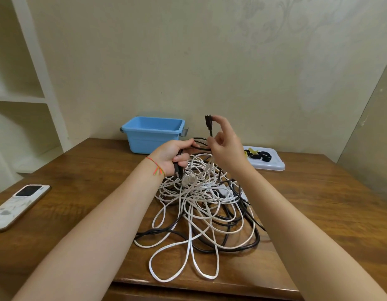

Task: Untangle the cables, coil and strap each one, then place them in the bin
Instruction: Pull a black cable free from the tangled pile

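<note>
A tangle of white flat cable [201, 205] and black cables [242, 246] lies in the middle of the wooden table [90, 170]. My left hand [173, 157] grips a bundle of black cable loops above the heap, a black plug hanging below its fingers. My right hand [227, 144] pinches a black cable just under its connector [208, 122], held upright above the pile. The blue bin [153, 135] stands at the table's back, behind my left hand, with nothing visible inside.
A white tray [272, 164] with black and yellow straps [257, 155] sits at the back right. A phone [19, 205] lies near the table's left edge. White shelving stands to the left, a wall behind.
</note>
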The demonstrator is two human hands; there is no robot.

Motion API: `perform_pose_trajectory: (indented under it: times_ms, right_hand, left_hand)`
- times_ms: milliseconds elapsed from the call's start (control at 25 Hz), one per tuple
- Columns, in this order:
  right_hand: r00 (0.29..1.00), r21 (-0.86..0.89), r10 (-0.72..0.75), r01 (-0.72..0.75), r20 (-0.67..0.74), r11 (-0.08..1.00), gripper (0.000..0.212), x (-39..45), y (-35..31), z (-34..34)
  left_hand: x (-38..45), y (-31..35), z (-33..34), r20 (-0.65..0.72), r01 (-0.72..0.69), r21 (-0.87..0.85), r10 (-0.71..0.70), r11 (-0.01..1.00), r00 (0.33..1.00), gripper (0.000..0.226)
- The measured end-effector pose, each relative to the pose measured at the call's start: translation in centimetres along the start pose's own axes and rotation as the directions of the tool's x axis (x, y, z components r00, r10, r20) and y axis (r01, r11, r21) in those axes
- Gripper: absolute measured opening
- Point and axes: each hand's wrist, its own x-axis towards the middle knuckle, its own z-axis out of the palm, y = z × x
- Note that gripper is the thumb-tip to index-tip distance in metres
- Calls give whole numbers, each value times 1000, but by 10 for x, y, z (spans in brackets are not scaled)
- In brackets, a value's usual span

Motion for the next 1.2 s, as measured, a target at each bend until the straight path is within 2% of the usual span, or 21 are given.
perform_pose_trajectory:
  times_ms: [80,200,320,400,440,480,520,600,640,720,760,840,920,1040,1200]
  right_hand:
    - [998,-231,-67,64,-5,971,52,3,1,1]
    - [992,-637,-105,125,70,761,56,4,-5,6]
    - [991,-780,-56,130,121,613,44,1,-9,9]
    - [979,-780,-3,165,205,603,38,0,-10,8]
    - [967,-774,18,193,254,603,39,0,-11,8]
    - [953,-769,27,227,302,598,41,1,-12,8]
    - [937,-752,30,259,347,606,42,2,-13,7]
    - [910,-656,25,279,414,701,38,4,-14,9]
    - [914,-561,23,229,405,795,32,5,-11,9]
    - [961,-301,68,16,267,954,19,3,-6,9]
    - [975,-189,95,-56,201,980,14,2,-4,9]
    - [985,-186,65,-35,157,982,7,4,-2,8]
    - [992,-211,25,1,120,978,10,6,-1,6]
    - [997,-136,74,-77,-23,988,28,10,4,-9]
    - [978,-146,164,-145,130,979,36,6,9,-24]
  left_hand:
    - [1,-1,3,-13,-10,-8,10,1000,1000,29]
    - [5,-2,9,-99,-28,14,29,1000,995,31]
    - [11,0,11,-162,-28,65,38,997,986,28]
    - [12,2,12,-173,-18,136,42,991,984,29]
    - [13,2,13,-190,-14,229,59,973,980,29]
    - [14,3,13,-222,-12,371,101,929,970,28]
    - [15,3,12,-253,-14,538,178,843,951,26]
    - [17,8,8,-222,-24,829,370,559,902,24]
    - [17,11,5,-157,-39,906,421,421,893,26]
    - [17,16,2,-48,-66,968,438,242,898,33]
    - [17,16,0,-23,-67,980,439,189,898,35]
    - [16,14,-1,-5,-65,989,466,134,885,33]
    - [14,13,0,-7,-110,975,520,193,854,30]
    - [10,17,0,-57,-243,868,573,433,817,33]
    - [16,16,10,-127,-368,608,545,703,829,29]
